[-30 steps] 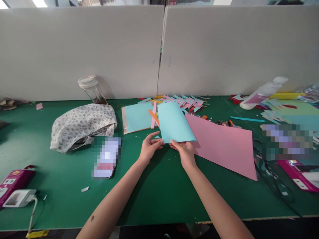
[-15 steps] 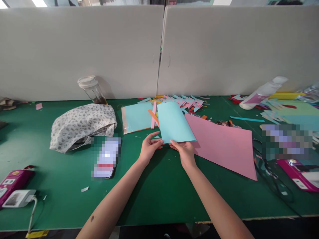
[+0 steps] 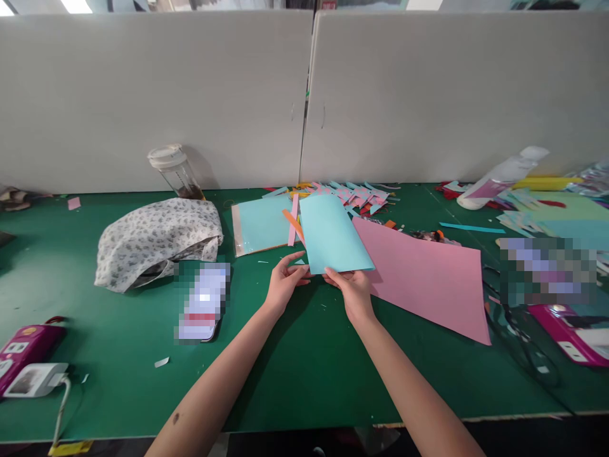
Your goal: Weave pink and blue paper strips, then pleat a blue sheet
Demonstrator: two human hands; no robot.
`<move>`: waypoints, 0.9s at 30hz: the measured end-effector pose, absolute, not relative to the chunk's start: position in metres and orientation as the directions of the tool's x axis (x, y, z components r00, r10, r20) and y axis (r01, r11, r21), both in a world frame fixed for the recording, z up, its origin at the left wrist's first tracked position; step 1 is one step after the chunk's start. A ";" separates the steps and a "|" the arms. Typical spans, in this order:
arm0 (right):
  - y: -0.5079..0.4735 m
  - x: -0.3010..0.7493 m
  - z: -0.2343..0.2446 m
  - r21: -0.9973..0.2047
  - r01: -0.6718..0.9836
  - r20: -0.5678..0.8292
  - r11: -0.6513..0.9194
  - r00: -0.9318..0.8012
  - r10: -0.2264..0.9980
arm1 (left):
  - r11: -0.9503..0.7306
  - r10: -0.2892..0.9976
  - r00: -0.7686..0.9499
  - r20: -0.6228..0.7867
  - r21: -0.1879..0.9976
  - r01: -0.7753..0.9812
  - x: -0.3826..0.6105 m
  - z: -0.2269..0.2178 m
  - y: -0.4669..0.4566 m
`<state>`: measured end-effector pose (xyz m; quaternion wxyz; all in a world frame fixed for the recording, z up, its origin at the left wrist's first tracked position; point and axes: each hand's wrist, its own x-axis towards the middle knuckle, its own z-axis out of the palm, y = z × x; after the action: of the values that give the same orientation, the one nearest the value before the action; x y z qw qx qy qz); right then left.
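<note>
A folded light-blue paper sheet (image 3: pixel 333 233) stands curved off the green table (image 3: pixel 295 368) near its middle. My left hand (image 3: pixel 284 282) pinches its near left corner with fingers bent. My right hand (image 3: pixel 353 291) grips its near edge from below, fingers closed on the paper. A large pink sheet (image 3: pixel 423 276) lies flat just right of the blue one, partly under it.
A floral cloth bag (image 3: pixel 157 240) and a lidded jar (image 3: pixel 175 170) sit at the left, with a phone (image 3: pixel 202 301) nearby. A pack of blue paper (image 3: pixel 261 223) and cut paper strips (image 3: pixel 347 192) lie behind. White dividers back the table. Pink devices sit at both near corners.
</note>
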<state>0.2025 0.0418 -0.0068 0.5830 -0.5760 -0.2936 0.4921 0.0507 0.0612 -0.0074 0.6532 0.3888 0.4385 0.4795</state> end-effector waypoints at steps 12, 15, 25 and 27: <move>0.041 0.203 -0.008 -0.965 -0.223 -0.213 -0.139 0.353 0.911 | 0.246 0.965 0.160 -0.207 0.926 -0.286 0.051 -0.006 0.061; 0.041 0.203 -0.009 -0.966 -0.223 -0.208 -0.132 0.362 0.909 | 0.246 0.965 0.159 -0.207 0.926 -0.287 0.050 -0.005 0.061; 0.042 0.204 -0.011 -0.965 -0.228 -0.208 -0.132 0.354 0.912 | 0.245 0.965 0.161 -0.207 0.929 -0.279 0.051 -0.007 0.061; 0.042 0.204 -0.011 -0.964 -0.230 -0.212 -0.135 0.352 0.912 | 0.246 0.965 0.157 -0.209 0.929 -0.278 0.051 -0.006 0.061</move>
<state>0.2036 0.0417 -0.0108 0.5870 -0.5756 -0.2963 0.4861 0.0507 0.0612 -0.0061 0.6539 0.3887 0.4423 0.4752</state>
